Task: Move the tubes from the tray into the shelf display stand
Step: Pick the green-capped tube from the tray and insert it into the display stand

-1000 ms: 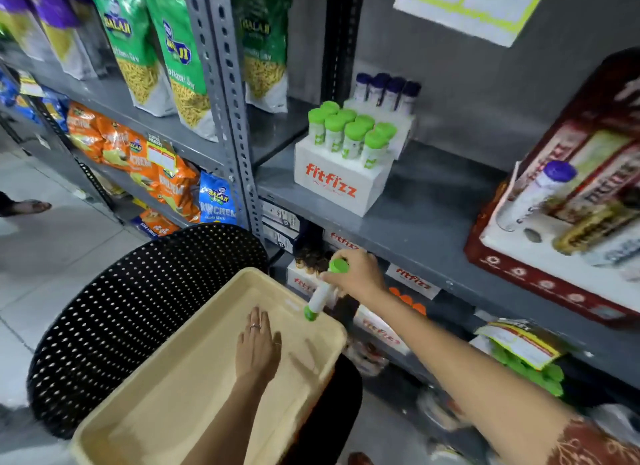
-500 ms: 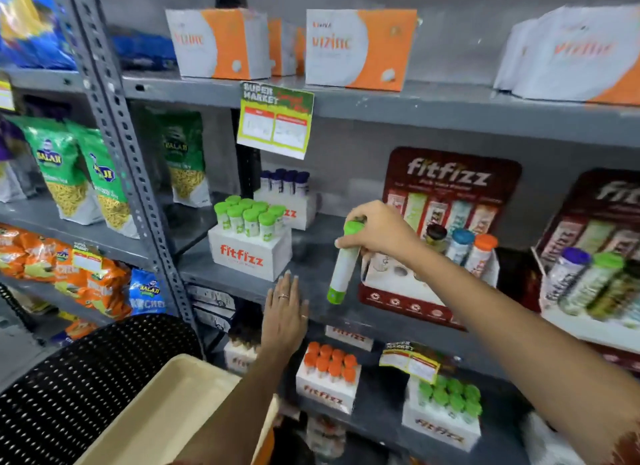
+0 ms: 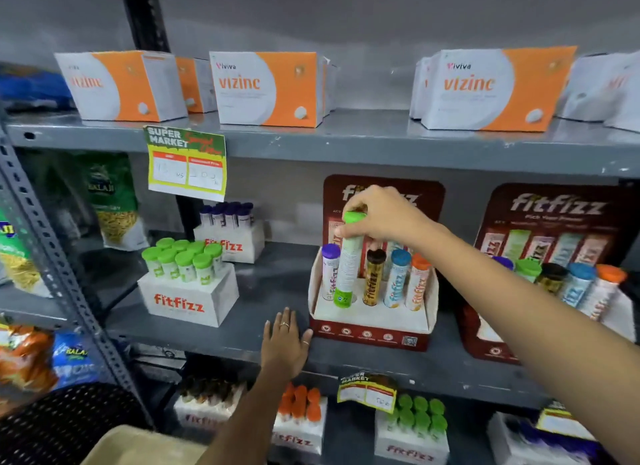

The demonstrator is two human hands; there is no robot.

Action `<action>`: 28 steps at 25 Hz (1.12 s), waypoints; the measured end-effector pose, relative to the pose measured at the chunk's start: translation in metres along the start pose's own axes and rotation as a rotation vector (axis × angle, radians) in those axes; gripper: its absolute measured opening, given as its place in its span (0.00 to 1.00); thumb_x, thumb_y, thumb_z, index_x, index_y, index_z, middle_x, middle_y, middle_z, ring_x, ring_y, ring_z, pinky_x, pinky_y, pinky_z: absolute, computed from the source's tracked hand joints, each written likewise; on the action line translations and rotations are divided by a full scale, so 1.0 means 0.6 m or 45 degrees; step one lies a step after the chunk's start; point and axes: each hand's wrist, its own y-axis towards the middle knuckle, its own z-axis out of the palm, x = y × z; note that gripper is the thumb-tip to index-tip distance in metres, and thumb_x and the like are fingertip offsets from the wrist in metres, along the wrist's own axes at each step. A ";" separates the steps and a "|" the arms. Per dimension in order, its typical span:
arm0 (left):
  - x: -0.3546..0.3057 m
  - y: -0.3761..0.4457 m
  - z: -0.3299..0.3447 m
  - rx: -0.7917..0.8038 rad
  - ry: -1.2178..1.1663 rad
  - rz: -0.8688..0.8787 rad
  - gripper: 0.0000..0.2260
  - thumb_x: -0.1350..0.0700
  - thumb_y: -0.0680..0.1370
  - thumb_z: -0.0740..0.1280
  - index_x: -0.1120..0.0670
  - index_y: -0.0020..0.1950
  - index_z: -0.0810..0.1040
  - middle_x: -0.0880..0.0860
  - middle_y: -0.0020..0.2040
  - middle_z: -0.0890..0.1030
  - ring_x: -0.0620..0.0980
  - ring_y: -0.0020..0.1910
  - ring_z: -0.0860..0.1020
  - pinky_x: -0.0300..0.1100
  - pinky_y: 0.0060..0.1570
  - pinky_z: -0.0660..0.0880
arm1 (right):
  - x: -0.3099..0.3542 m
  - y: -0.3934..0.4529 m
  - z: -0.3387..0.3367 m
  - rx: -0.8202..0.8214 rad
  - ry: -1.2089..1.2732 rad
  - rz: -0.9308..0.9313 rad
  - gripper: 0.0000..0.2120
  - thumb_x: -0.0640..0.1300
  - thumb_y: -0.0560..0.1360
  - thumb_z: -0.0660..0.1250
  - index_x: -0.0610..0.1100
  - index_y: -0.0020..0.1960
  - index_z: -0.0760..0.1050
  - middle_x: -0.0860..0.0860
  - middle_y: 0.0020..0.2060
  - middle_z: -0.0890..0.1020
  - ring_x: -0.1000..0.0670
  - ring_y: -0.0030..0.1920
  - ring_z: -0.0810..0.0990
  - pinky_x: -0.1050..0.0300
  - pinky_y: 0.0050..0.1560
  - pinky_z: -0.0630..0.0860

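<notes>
Up from beside the shelf edge half a second ago, the green-capped tube (image 3: 347,260) now hangs over the fitfizz display stand (image 3: 372,321), its base right at the empty second hole, between the purple-capped tube (image 3: 330,272) and the dark-capped gold tube (image 3: 373,277). Right hand (image 3: 382,219) pinches it at the cap, fingers closed round the top, and that looks deliberate: a high grip leaves the whole body free to slide down with nothing fouling the neighbours. Left hand (image 3: 285,343), which was lifted in front of the shelf, is now laid flat and open on the grey shelf (image 3: 263,291), holding nothing, just beside the stand's left corner; a brace, I'd say, maybe ready to steady the card. Tight on both sides, those caps standing close, so the way in is straight down. Blue-capped tube (image 3: 396,279) and orange-capped tube (image 3: 416,281) fill the rest of the row. Plenty of bare shelf to the left before the box of green tubes (image 3: 188,284). Only a corner of the beige tray (image 3: 138,445) shows at the bottom, contents unseen
</notes>
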 end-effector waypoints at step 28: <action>0.008 0.006 0.006 0.059 0.054 0.024 0.29 0.42 0.81 0.43 0.57 0.77 0.45 0.56 0.78 0.47 0.54 0.76 0.45 0.49 0.74 0.42 | -0.046 0.044 0.058 0.014 -0.196 0.109 0.21 0.20 0.69 0.61 0.42 0.47 0.81 0.43 0.62 0.77 0.44 0.59 0.77 0.59 0.42 0.71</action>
